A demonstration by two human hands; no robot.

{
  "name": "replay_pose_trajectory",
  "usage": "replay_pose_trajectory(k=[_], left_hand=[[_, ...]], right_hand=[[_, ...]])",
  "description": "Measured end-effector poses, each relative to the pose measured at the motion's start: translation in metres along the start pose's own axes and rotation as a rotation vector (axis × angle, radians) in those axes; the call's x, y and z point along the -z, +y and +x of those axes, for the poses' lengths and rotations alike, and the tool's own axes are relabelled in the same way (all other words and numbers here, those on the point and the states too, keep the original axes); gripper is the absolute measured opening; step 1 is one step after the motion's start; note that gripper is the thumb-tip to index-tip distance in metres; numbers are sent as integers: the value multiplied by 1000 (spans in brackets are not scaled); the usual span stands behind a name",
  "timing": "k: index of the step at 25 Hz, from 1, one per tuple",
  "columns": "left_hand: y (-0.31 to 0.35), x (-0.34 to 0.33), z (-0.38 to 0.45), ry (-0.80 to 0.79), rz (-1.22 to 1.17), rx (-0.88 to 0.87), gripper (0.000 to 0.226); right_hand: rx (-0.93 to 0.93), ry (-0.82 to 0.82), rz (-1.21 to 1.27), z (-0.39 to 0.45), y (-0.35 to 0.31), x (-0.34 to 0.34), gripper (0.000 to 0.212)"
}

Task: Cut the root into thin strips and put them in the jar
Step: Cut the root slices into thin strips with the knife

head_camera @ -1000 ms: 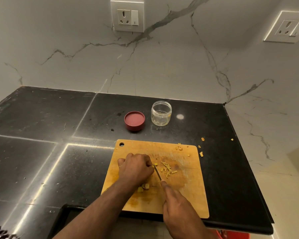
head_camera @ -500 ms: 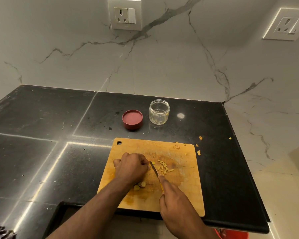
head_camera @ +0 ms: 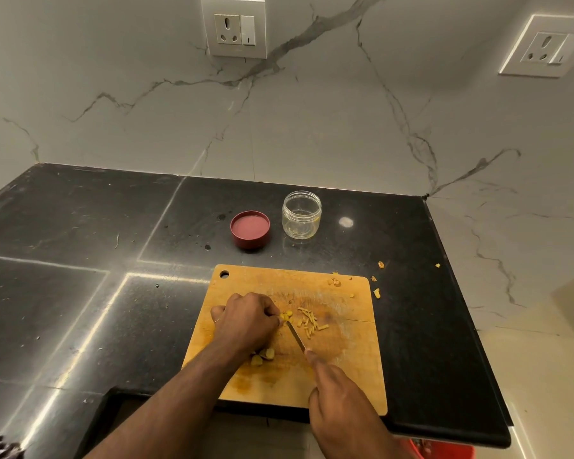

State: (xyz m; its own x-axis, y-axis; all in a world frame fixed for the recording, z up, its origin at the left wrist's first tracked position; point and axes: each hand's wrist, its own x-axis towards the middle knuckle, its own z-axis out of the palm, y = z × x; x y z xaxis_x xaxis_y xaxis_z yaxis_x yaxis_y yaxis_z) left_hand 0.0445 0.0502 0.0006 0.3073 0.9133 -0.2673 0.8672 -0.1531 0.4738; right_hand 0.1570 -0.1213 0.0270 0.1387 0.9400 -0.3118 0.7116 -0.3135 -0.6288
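Note:
On the wooden cutting board (head_camera: 352, 369), my left hand (head_camera: 246, 321) pins a small yellow piece of root (head_camera: 286, 315) under its curled fingertips. My right hand (head_camera: 340, 392) grips a knife (head_camera: 295, 336), forefinger along the spine, the blade's tip beside the held piece. A small heap of thin yellow strips (head_camera: 310, 321) lies just right of the blade. Two root chunks (head_camera: 262, 356) sit under my left wrist. The open clear jar (head_camera: 301, 215) stands behind the board, with little visible inside.
The jar's red lid (head_camera: 250, 228) lies upside down left of the jar. Yellow scraps (head_camera: 376, 286) dot the board's far right corner and the black countertop (head_camera: 80, 260) beside it. The counter's right edge runs close to the board. Marble wall behind.
The knife blade has shifted slightly beside the held root piece between cuts; my left hand stays pinned on it. The view has drifted a little.

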Motion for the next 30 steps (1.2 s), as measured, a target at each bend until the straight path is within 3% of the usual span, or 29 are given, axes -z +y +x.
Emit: replay_pose_trajectory(k=[30], left_hand=[[-3, -1, 1, 13, 4, -18, 10]], right_hand=[[47, 27, 20, 15, -9, 2, 55]])
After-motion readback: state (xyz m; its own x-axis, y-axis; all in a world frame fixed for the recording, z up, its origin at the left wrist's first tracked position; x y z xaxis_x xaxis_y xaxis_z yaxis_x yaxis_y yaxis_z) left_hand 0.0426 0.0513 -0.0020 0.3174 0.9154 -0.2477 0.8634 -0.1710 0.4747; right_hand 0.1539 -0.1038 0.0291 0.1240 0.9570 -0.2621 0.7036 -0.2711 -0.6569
